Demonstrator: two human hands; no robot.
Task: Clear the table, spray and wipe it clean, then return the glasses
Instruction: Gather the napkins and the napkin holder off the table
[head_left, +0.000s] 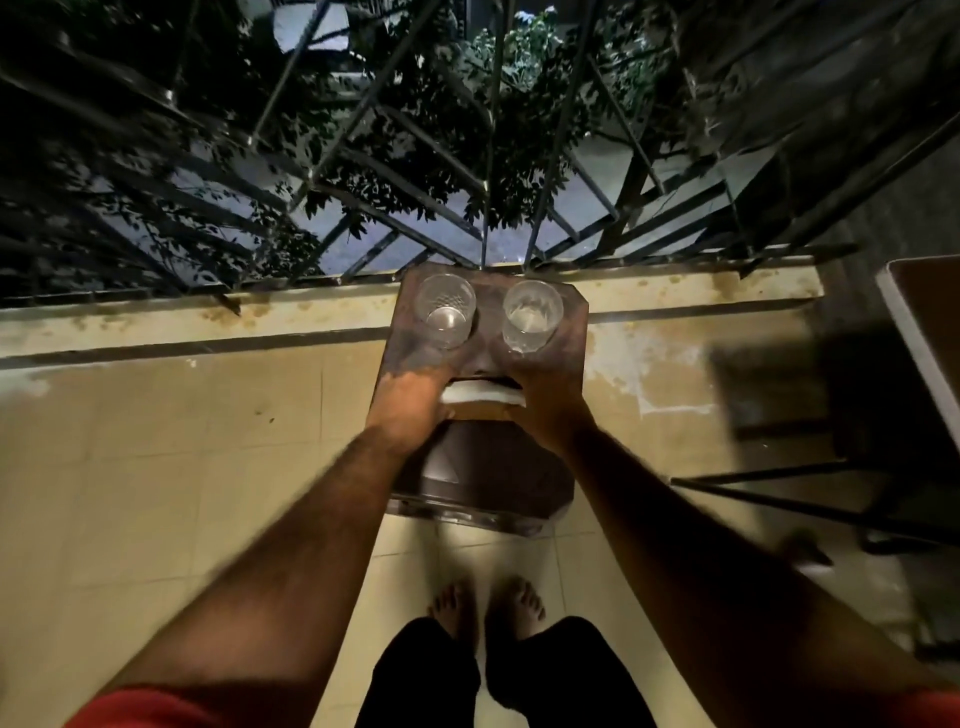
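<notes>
— Where are we? Two glasses (445, 312) at the table's (569, 332) far edge; our left hand (410, 410) and right hand (540, 402) grasp a white cloth (480, 399).
— The risk? Wiping forward could knock them off.

glasses (445, 310) (532, 316): clear, glossy, left one patterned | table (488, 332): brown top, worn and blotchy, matt | floor (156, 467): pale tiles, smooth, faint sheen | railing (363, 156), upper frame: dark metal bars | ledge (156, 317): stained, rough paint
</notes>
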